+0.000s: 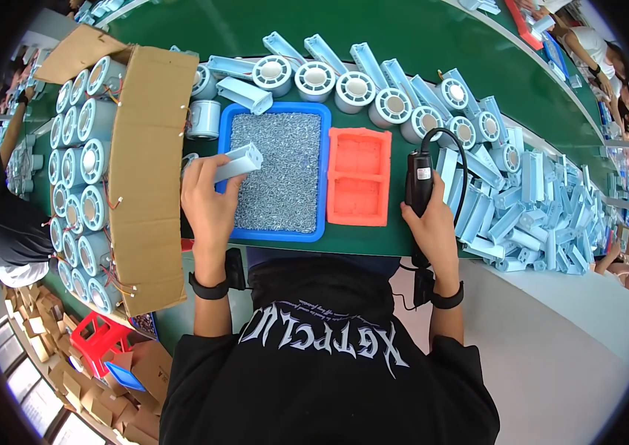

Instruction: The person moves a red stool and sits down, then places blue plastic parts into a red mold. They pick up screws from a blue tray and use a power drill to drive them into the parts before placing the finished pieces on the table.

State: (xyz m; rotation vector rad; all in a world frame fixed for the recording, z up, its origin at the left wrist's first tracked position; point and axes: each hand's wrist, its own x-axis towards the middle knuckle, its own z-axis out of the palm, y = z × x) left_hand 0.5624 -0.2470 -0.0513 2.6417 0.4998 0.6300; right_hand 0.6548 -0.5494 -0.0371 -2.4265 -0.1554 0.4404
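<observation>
The light-blue plastic piece (238, 162) is tilted a little from crosswise, its long axis running from the left hand (209, 196) out to the right and slightly away from the person, with the holed end face pointing right. It juts from the fingertips on the hand's right side, over the near-left part of the blue tray (325, 170) of small metal screws; thumb and fingers are closed around its left part, which they hide. The black corded screwdriver (420, 182) stands nearly in line with the person's view, cord end pointing away; it lies along the left side of the right hand (433, 226), whose fingers are partly curled around it, their full grip hidden. Its cord (465, 174) loops over to the right of that hand. Between the hands sit the blue tray and, beside it, a red two-compartment tray (359, 176). Just left of the left hand rises the wall of a cardboard box (149, 178) full of round parts (94, 209). Beyond both hands curves a row of round housings (354, 89), and right of the right hand spreads a heap of light-blue pieces (533, 204).
</observation>
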